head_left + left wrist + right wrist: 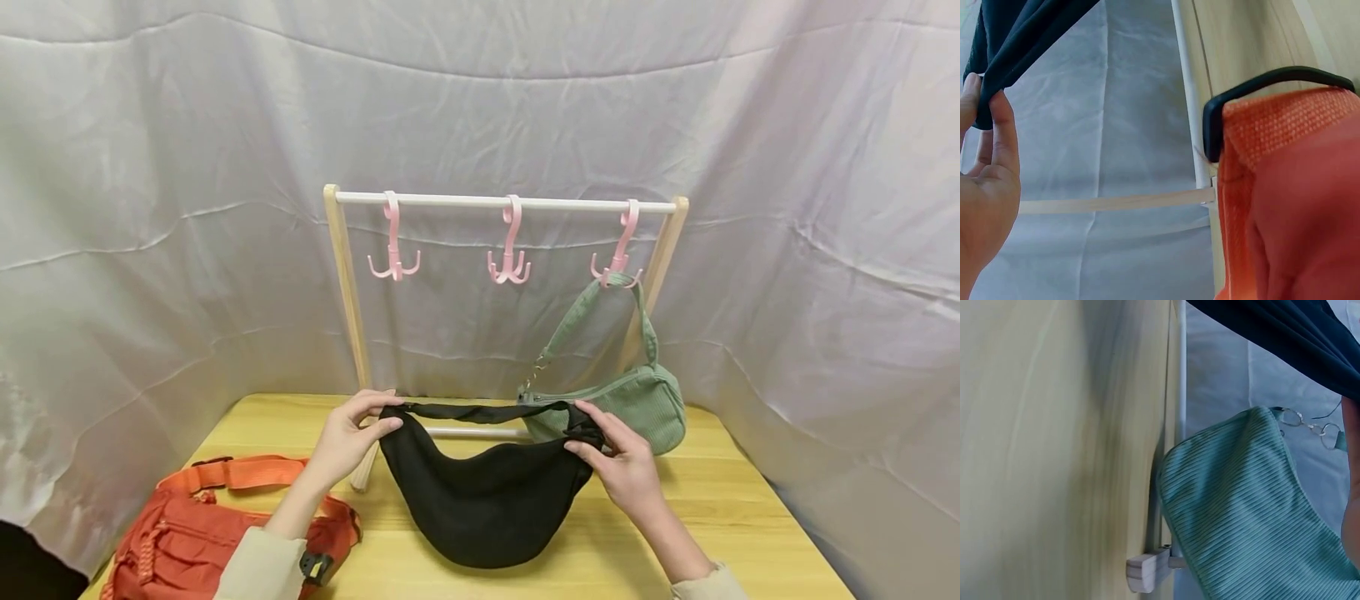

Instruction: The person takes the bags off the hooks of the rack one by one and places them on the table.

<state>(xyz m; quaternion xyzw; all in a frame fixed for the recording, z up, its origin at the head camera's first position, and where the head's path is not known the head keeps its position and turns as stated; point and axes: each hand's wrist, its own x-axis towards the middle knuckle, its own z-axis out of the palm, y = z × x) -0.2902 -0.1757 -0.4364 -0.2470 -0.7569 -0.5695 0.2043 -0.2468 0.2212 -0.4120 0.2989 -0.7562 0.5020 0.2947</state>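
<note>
As the black bag (487,508) is held over the worktop (600,571), near of the rack (347,292), its ends are pinched by left hand (352,433) and right hand (622,458); light, floppy cloth is to be expected, best gripped where the strap (480,412) joins!

This was a small booth, like a tiny room made out of cloth, but what kind of building it was in could not be told. Shiny grey cloth (480,125) hung at the back and down both sides, full of folds and creases, and it closed in around a yellow wooden tabletop (738,512). On the tabletop stood a little wooden rack (346,283) with a white pole (450,201), and three pink hooks (393,233) hung from the pole.
</note>
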